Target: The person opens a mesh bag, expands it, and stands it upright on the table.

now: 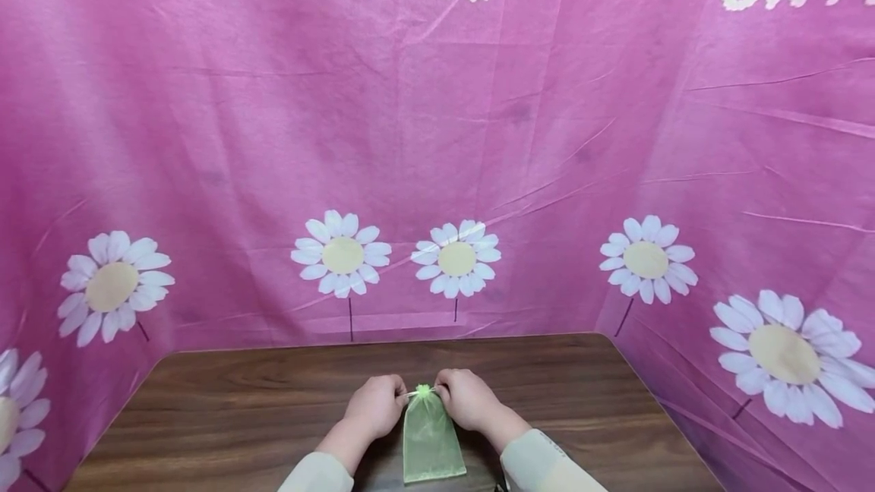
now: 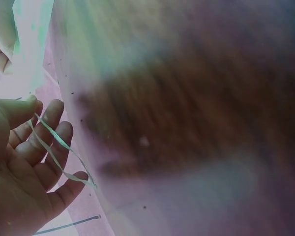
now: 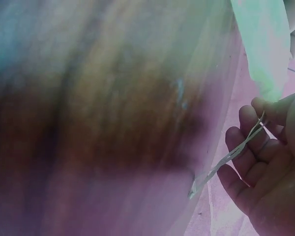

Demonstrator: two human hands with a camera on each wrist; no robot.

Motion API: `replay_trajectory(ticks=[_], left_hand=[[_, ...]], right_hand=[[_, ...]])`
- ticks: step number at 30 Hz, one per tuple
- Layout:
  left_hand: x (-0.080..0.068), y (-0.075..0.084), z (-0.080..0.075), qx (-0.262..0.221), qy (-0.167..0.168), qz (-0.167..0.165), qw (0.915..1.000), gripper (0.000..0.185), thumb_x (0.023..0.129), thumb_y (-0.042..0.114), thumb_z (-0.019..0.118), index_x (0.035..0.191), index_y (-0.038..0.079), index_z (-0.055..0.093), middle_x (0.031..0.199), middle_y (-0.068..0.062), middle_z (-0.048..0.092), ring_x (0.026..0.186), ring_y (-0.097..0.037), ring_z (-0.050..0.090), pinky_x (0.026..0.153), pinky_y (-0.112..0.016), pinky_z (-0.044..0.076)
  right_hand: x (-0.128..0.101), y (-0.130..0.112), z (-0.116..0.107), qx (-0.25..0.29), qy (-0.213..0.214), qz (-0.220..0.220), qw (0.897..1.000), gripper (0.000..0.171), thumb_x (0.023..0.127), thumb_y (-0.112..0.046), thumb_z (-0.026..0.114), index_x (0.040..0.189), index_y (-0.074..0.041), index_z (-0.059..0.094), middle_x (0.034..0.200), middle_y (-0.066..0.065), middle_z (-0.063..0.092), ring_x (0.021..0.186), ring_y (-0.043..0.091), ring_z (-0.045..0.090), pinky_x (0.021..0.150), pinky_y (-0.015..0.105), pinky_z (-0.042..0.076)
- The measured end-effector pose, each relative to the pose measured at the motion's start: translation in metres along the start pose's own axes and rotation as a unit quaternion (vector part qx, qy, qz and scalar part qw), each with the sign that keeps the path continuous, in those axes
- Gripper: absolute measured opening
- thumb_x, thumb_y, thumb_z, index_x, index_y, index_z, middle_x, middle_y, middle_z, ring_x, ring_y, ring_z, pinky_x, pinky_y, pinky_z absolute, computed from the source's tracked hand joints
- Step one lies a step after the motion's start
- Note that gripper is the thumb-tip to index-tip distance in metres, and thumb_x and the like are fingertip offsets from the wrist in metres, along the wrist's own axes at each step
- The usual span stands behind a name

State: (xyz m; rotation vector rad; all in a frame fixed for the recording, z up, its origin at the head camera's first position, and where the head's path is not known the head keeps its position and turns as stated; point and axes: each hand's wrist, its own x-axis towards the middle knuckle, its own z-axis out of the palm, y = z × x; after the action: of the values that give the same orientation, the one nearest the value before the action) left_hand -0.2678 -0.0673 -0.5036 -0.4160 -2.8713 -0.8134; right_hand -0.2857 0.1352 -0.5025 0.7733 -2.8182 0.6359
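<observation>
On the tabletop [image 1: 273, 378], nearest the person, lay the pouch [image 1: 429, 439]; the left hand [image 1: 374, 405] and right hand [image 1: 466, 399] each pinched a drawstring [image 2: 59, 142], its mouth gathered (seemingly nearly cinched, untied).

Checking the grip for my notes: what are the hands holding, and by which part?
The green mesh pouch, by its drawstrings: left hand and right hand each pinch one at the neck.

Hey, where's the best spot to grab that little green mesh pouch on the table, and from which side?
Probably at the gathered neck of the green pouch, coming from both sides. It lies flat on the table with its cinched top pointing away, and the left hand and right hand already pinch the ribbon drawstrings there.
</observation>
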Motion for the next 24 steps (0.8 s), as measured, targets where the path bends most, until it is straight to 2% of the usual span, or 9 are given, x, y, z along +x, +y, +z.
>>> replay_trajectory(ticks=[11, 18, 24], left_hand=[[-0.0035, -0.0007, -0.0055, -0.041, 0.016, -0.009, 0.9990, 0.015, 0.086, 0.020, 0.066, 0.074, 0.022, 0.058, 0.069, 0.009, 0.056, 0.063, -0.009, 0.050, 0.059, -0.032, 0.041], [-0.0031, -0.0012, -0.0057, -0.074, 0.039, -0.002, 0.9965, 0.010, 0.088, 0.021, 0.065, 0.079, 0.021, 0.062, 0.069, 0.011, 0.055, 0.064, -0.007, 0.050, 0.059, -0.028, 0.041], [-0.0016, 0.0016, -0.0072, -0.090, 0.057, 0.015, 0.9942, 0.008, 0.091, 0.021, 0.061, 0.086, 0.018, 0.067, 0.078, 0.009, 0.062, 0.071, -0.007, 0.056, 0.064, -0.029, 0.046]], right_hand=[[-0.0008, -0.0035, -0.0006, 0.017, 0.028, 0.000, 0.999, 0.009, 0.092, -0.016, 0.060, 0.084, -0.017, 0.062, 0.076, -0.010, 0.060, 0.069, 0.003, 0.054, 0.063, 0.026, 0.046], [-0.0010, -0.0058, -0.0001, 0.017, 0.051, -0.005, 0.999, 0.009, 0.093, -0.017, 0.058, 0.085, -0.018, 0.061, 0.079, -0.009, 0.062, 0.072, 0.005, 0.056, 0.066, 0.028, 0.048], [-0.0039, -0.0089, -0.0035, 0.021, 0.070, -0.007, 0.997, 0.008, 0.093, -0.016, 0.059, 0.085, -0.018, 0.060, 0.079, -0.008, 0.061, 0.071, 0.005, 0.055, 0.065, 0.028, 0.047]])
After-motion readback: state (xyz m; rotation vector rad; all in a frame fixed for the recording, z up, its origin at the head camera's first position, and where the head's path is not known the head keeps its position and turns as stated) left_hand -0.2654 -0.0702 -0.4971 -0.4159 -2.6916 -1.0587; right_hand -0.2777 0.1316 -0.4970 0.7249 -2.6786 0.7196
